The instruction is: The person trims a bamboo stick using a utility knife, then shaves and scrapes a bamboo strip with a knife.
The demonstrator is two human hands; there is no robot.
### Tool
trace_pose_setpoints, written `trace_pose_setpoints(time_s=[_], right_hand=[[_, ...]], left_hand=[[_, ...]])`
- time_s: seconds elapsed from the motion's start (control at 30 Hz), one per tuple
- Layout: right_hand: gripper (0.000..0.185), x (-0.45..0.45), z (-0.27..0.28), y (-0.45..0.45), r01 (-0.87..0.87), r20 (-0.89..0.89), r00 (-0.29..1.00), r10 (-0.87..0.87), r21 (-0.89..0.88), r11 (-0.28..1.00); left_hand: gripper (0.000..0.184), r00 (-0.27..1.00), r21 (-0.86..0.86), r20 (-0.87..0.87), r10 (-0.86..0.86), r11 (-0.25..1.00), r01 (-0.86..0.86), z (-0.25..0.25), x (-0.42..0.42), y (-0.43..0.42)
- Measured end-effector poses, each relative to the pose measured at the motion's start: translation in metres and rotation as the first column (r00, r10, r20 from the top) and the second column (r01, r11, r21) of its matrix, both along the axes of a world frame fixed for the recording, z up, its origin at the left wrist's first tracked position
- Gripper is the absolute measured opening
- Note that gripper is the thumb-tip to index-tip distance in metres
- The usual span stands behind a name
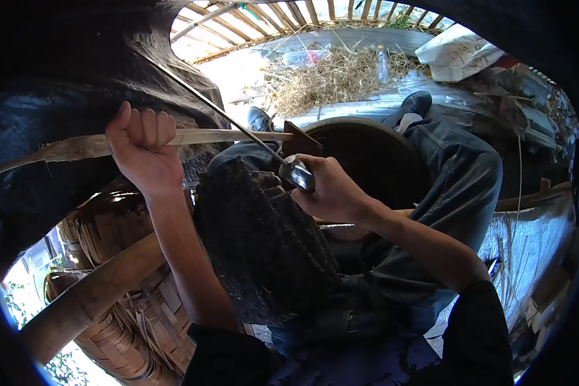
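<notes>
My left hand (147, 145) is closed around a long pale strip (77, 148), which looks like split bamboo or wood and runs from the far left to near the right hand. Closed on a metallic handle (297, 174) is my right hand (331, 186). A long thin blade or rod (206, 100) extends from that handle up and to the left, passing over the strip. Beside the strip's right end is a flat brown piece (302, 140). A dark rough cloth (257, 238) covers my thigh under both hands.
Between my legs stands a large round dark container (367, 132). Straw (341, 77) and a clear bottle (383, 64) lie beyond my feet. A thick bamboo pole (96, 296) and woven baskets (141, 334) are at the lower left. White sheeting (460, 55) is at the upper right.
</notes>
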State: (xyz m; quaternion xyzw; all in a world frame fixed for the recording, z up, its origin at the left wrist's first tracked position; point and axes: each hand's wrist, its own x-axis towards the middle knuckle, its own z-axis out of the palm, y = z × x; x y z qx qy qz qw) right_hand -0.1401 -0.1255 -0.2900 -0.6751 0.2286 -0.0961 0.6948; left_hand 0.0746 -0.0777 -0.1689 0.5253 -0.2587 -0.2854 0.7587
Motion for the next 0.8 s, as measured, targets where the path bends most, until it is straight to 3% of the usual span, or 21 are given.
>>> trace_pose_setpoints(time_s=[0.07, 0.13, 0.17, 0.2, 0.23, 0.37, 0.43, 0.47, 0.6, 0.67, 0.7, 0.77, 0.8], right_hand=[[0.017, -0.002, -0.003, 0.006, 0.039, 0.089, 0.995, -0.041, 0.026, 0.999], [0.017, -0.011, -0.03, 0.017, 0.002, -0.103, 0.995, 0.009, 0.109, 0.994], [0.017, -0.017, -0.054, 0.019, 0.007, -0.104, 0.995, 0.005, 0.109, 0.994], [0.016, -0.022, -0.084, 0.019, -0.002, -0.296, 0.955, 0.034, 0.108, 0.994], [0.015, -0.02, -0.089, 0.011, -0.007, -0.476, 0.878, 0.057, 0.106, 0.994], [0.015, -0.012, -0.05, -0.014, -0.144, -0.49, 0.849, 0.197, 0.145, 0.979], [0.013, -0.003, -0.033, -0.017, -0.131, -0.209, 0.97, 0.127, -0.006, 0.991], [0.012, 0.001, -0.031, -0.017, -0.098, -0.096, 0.991, 0.097, 0.002, 0.995], [0.012, -0.002, -0.05, -0.007, -0.103, 0.032, 0.995, 0.099, 0.133, 0.986], [0.012, -0.016, -0.09, 0.003, -0.152, -0.266, 0.943, 0.198, 0.184, 0.971], [0.012, -0.023, -0.098, -0.001, -0.148, -0.265, 0.945, 0.194, 0.183, 0.972], [0.011, -0.029, -0.11, -0.017, -0.143, -0.511, 0.844, 0.161, 0.075, 0.987], [0.011, -0.028, -0.108, -0.026, -0.205, -0.502, 0.842, 0.198, 0.043, 0.978]], left_hand=[[0.046, 1.0, 0.014, 0.002, 0.031, 0.999, -0.031, 0.0, 0.0, 0.0], [0.046, 1.0, 0.006, -0.007, -0.001, 1.0, 0.001, 0.0, 0.002, 0.003], [0.046, 1.0, 0.006, -0.008, -0.006, 1.0, 0.006, -0.001, 0.003, 0.005], [0.047, 1.0, -0.001, -0.026, 0.007, 1.0, -0.007, -0.001, 0.005, 0.007], [0.047, 0.999, -0.012, -0.042, 0.015, 1.0, -0.016, -0.001, 0.005, 0.006], [0.047, 0.999, -0.001, -0.036, -0.001, 1.0, 0.001, -0.002, -0.003, 0.002], [0.047, 1.0, 0.007, -0.003, 0.012, 1.0, -0.012, 0.0, -0.001, -0.003], [0.047, 1.0, 0.01, -0.003, 0.019, 1.0, -0.018, 0.0, 0.001, -0.002], [0.047, 0.996, 0.013, -0.013, 0.089, 0.996, -0.089, -0.001, 0.009, 0.005], [0.047, 0.995, 0.012, -0.011, 0.102, 0.995, -0.102, -0.001, 0.014, 0.01], [0.047, 0.995, 0.008, -0.012, 0.098, 0.995, -0.097, -0.002, 0.016, 0.013], [0.047, 0.997, -0.002, -0.018, 0.075, 0.997, -0.075, -0.001, 0.014, 0.011], [0.047, 0.997, -0.009, -0.028, 0.07, 0.997, -0.07, -0.001, 0.011, 0.009]])
